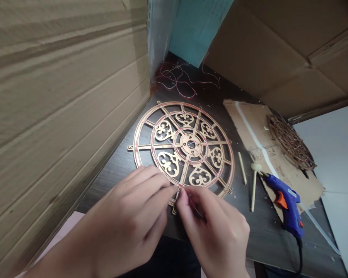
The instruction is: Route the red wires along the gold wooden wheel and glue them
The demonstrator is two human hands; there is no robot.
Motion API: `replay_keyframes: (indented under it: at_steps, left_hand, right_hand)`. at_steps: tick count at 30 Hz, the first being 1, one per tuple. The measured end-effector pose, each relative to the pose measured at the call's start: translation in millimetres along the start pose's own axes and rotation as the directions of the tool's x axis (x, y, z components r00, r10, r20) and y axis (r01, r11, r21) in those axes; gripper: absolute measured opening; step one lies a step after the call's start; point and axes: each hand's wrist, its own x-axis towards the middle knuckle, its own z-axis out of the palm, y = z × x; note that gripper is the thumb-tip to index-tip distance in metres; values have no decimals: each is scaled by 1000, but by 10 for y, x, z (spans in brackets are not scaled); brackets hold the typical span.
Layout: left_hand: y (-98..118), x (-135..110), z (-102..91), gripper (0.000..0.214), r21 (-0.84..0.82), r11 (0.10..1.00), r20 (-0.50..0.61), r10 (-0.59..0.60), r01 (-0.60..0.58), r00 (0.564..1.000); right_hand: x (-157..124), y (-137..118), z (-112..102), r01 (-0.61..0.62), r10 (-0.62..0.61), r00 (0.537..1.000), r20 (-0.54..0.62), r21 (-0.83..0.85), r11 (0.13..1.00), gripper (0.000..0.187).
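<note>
The right hand (216, 227) is pinching a thin wire (177, 194) between its thumb and first finger, down at the bottom edge of the wheel. The fingers hide most of the wire, so it is a bit hard to see. The left hand (130, 218) has its fingers close together and bent, and their tips reach in just beside the right hand. I cannot tell if those fingers are holding the wire too.

The round wooden wheel (185, 146) lies flat on a dark wood table (258, 239), in the middle of the frame. It has spokes, curly cut-out shapes and a hole in the center. A thin red line runs along its rings.

To the right of the wheel lie a thin wooden stick (242, 168) and a stick with a round knob on top (253, 193). Next to them is a blue glue gun (287, 202) with an orange trigger. Behind it, a piece of cardboard (243, 119) lies on the table, and a dark, twiggy round wheel (291, 143) sits on that cardboard.

A mess of thin wires (182, 79) lies at the far corner of the table. A big cardboard wall (60, 96) stands along the left side, and a blue board (197, 27) stands at the top.
</note>
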Motion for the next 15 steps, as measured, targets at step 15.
replay_keyframes:
  at_steps: [15]
  left_hand:
    - [9, -32, 10, 26, -5, 1000, -8, 3, -3, 1000]
  right_hand:
    - [3, -24, 9, 4, -6, 1000, -31, -63, 998, 21]
